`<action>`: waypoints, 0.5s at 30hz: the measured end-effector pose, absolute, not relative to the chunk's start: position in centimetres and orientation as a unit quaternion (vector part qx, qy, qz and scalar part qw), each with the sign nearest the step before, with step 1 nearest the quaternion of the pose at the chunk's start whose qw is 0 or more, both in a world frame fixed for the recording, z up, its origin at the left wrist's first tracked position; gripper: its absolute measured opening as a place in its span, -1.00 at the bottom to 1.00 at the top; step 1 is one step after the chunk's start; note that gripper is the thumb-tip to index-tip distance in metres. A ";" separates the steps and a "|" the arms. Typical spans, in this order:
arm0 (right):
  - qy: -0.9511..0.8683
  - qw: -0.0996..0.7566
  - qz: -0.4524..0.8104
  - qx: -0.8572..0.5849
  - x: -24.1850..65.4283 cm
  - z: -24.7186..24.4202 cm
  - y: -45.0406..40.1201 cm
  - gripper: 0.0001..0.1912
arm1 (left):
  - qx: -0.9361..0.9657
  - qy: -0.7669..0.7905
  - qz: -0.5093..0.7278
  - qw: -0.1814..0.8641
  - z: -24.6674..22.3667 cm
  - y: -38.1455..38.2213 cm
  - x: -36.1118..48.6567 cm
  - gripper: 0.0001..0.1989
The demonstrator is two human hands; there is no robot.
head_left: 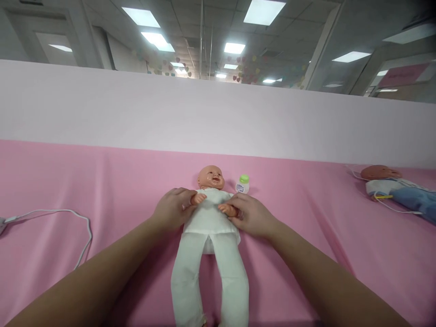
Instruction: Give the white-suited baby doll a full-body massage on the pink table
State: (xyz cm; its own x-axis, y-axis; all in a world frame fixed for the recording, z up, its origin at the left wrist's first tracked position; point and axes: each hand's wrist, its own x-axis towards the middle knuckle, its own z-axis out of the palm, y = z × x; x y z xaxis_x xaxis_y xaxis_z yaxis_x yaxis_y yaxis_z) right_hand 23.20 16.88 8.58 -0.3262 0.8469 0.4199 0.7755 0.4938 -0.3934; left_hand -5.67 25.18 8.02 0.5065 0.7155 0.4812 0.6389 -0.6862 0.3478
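Observation:
A baby doll (pixel 211 218) in a white top and white leggings lies on its back on the pink sheet (pixel 136 172), its head away from me. My left hand (pixel 174 208) is closed around the doll's arm on the left, and that arm's small plastic hand pokes out past my fingers. On the other side, my right hand (pixel 252 213) grips the doll's other arm near the wrist. Both doll hands rest over its chest. Just right of the doll's head stands a small clear bottle (pixel 242 186) with a green cap.
A second doll (pixel 408 193) in blue and white, with a thin white cord and a yellow item on it, lies at the far right. At the left, a white cable (pixel 89 227) curves across the sheet. Behind runs a white wall (pixel 218 118) below glass.

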 end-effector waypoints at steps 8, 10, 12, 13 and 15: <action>-0.840 0.220 0.034 -0.495 22.3 8.7 16.7 -0.74 | 0.922 0.322 0.213 -0.013 8.4 24.8 -5.4 -0.64; -0.835 0.242 0.051 -0.491 22.5 8.5 16.8 -0.72 | 0.913 0.341 0.222 0.016 8.4 24.9 -5.4 -0.64; -0.822 0.283 0.088 -0.486 22.9 8.2 17.0 -0.66 | 0.895 0.369 0.245 0.052 8.3 25.0 -5.5 -0.65; -0.810 0.309 0.104 -0.487 23.2 8.1 17.2 -0.63 | 0.883 0.387 0.257 0.071 8.3 25.1 -5.6 -0.66; -0.772 0.366 0.127 -0.505 24.0 7.7 17.7 -0.59 | 0.848 0.432 0.290 0.106 8.3 25.4 -5.9 -0.69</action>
